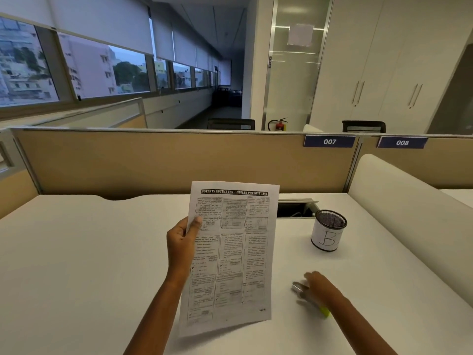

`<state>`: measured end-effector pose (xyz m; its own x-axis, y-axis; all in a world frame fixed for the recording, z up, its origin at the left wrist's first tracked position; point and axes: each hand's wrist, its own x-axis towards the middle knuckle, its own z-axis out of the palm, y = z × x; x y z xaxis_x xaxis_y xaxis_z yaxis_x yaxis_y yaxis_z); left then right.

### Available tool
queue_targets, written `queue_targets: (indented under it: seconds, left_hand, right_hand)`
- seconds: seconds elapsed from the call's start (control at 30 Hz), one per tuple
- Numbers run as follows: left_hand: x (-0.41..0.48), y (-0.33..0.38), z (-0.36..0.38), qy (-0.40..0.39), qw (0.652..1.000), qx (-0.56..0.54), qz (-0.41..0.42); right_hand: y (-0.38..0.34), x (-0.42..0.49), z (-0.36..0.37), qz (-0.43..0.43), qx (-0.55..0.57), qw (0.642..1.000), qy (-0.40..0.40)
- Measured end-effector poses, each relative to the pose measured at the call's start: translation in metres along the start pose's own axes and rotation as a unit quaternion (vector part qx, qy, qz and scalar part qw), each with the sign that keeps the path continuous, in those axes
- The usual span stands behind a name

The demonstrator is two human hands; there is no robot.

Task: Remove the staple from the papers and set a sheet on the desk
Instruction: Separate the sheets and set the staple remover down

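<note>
Pinching the papers (230, 252) in my left hand (180, 243), right fingers (311, 277) too blurred to tell over the staple remover (299, 288), I risk hastily skidding it.

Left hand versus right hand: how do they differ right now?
The left hand pinches the papers by their left edge, thumb on the front, while the right hand lies over the staple remover; whether it grips it is unclear. The left hand is raised above the desk; the right hand is down at its surface. The left hand looks sharp, the right hand blurred. Both are bare.
</note>
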<state>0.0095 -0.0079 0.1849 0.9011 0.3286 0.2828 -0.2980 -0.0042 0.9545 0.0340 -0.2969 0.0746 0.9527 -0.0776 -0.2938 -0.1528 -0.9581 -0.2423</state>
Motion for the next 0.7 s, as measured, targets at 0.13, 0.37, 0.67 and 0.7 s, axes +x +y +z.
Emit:
queue_targets:
  seconds: [0.13, 0.37, 0.67, 0.7]
  left_hand:
    - [-0.001, -0.003, 0.001, 0.004, 1.000, -0.002, -0.010]
    - [-0.001, -0.001, 0.002, 0.014, 1.000, -0.001, -0.008]
    - [-0.003, 0.005, 0.004, 0.004, 1.000, -0.002, -0.002]
    - [-0.004, 0.005, 0.004, 0.005, 1.000, -0.003, -0.003]
  right_hand:
    - [0.005, -0.002, 0.008, 0.013, -0.029, 0.999, 0.019]
    - [0.010, -0.013, 0.003, 0.113, 0.553, 0.826, -0.011]
    - [-0.025, -0.032, -0.007, 0.115, 0.911, 0.391, -0.057]
    - [-0.028, -0.033, -0.008, 0.109, 0.917, 0.380, -0.058]
